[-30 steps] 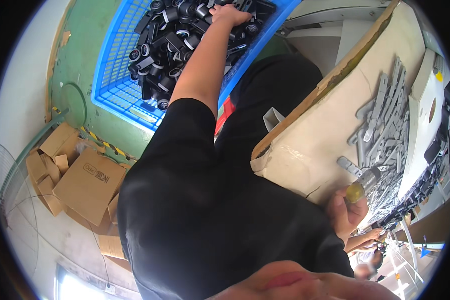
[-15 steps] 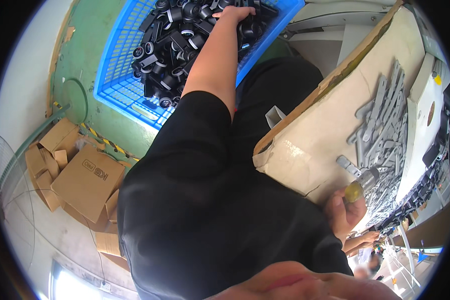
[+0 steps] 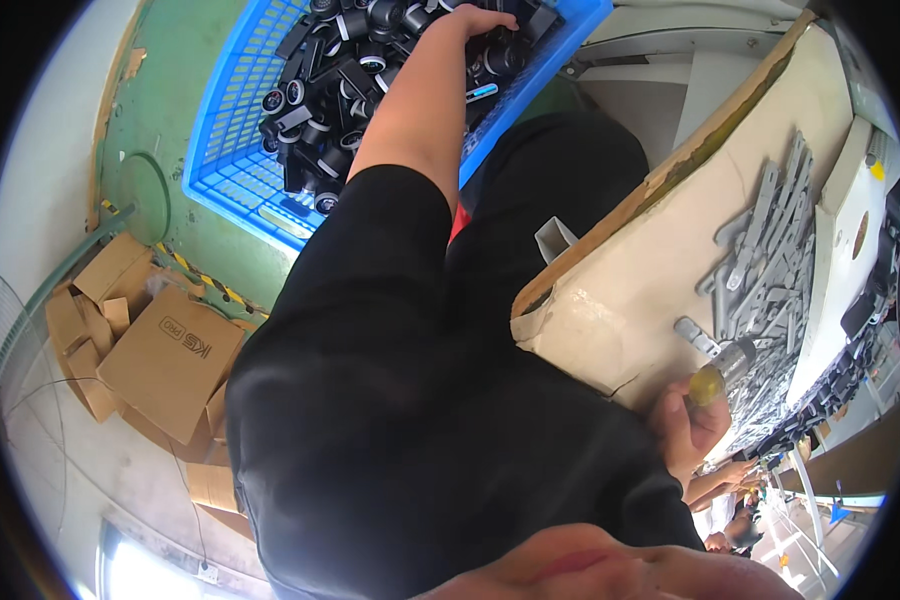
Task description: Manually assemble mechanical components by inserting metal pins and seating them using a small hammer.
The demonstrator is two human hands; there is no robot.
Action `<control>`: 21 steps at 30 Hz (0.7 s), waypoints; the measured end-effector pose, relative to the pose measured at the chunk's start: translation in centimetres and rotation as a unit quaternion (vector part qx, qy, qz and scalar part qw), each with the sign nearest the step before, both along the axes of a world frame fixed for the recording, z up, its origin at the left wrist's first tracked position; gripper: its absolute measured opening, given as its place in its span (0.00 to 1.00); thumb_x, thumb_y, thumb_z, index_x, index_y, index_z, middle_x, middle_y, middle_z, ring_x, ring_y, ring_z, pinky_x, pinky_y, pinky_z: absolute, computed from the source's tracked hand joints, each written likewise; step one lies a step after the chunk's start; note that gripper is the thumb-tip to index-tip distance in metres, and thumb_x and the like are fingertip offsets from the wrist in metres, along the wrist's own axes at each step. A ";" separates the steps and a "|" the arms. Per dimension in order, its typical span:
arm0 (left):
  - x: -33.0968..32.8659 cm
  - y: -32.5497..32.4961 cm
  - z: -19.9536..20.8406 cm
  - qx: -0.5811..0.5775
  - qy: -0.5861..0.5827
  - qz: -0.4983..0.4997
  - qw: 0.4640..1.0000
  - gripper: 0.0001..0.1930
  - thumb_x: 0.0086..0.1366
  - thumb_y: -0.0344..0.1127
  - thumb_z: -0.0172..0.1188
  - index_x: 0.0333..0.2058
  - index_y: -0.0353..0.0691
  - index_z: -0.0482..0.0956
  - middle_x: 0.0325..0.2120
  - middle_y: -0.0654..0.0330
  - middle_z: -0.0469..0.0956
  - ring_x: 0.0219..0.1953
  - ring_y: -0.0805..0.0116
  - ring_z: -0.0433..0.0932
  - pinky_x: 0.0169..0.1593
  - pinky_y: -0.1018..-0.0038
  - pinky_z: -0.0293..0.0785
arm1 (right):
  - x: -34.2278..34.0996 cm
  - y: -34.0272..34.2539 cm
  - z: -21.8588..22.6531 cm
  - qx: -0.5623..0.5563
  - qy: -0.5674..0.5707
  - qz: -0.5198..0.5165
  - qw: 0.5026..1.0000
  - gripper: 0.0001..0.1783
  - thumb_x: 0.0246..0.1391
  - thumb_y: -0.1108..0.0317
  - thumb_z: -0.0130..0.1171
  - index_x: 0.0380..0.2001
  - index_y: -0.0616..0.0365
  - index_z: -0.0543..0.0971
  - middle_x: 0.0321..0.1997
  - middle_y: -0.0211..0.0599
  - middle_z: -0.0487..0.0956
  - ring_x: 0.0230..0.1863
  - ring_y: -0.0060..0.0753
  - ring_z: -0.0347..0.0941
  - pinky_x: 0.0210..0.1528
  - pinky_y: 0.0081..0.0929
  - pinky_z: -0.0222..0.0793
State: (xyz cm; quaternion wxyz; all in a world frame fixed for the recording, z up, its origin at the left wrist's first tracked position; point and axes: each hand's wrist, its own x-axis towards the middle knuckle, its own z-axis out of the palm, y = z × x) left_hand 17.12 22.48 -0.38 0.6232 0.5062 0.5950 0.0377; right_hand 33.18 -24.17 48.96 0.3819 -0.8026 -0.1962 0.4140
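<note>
Cream bench with a worn diagonal edge at right, blue basket at upper left.
Top centre, the left hand is among black parts in the basket, near its right-hand rim; its fingers are partly hidden, so I cannot tell what it grips. At lower right, the right hand is curled around a yellow-ended tool; a pale strip of bench separates the worn edge from the grey parts.
</note>
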 end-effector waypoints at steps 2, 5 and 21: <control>-2.3 1.0 -2.9 0.042 0.017 0.034 0.998 0.49 0.39 0.65 0.77 0.59 0.41 0.84 0.58 0.46 0.82 0.60 0.51 0.81 0.64 0.62 0.78 | -0.3 0.6 0.3 0.010 0.007 -0.002 1.000 0.14 0.58 0.75 0.65 0.47 0.65 0.80 0.33 0.35 0.82 0.23 0.19 0.70 0.27 0.18 0.63; 0.2 -1.1 -1.6 0.043 0.047 0.022 0.998 0.48 0.40 0.65 0.77 0.57 0.40 0.85 0.57 0.47 0.82 0.59 0.53 0.82 0.63 0.63 0.78 | 0.2 0.5 -0.5 0.020 0.005 0.010 1.000 0.14 0.59 0.75 0.65 0.47 0.66 0.79 0.33 0.34 0.81 0.23 0.18 0.69 0.26 0.18 0.62; -12.3 -15.9 19.2 0.287 -0.052 0.213 0.933 0.24 0.52 0.44 0.81 0.41 0.32 0.88 0.38 0.57 0.89 0.38 0.68 0.86 0.48 0.68 0.82 | 0.7 1.1 -1.6 0.089 0.073 0.131 0.985 0.05 0.64 0.76 0.63 0.41 0.60 0.79 0.28 0.21 0.75 0.28 0.11 0.64 0.30 0.18 0.59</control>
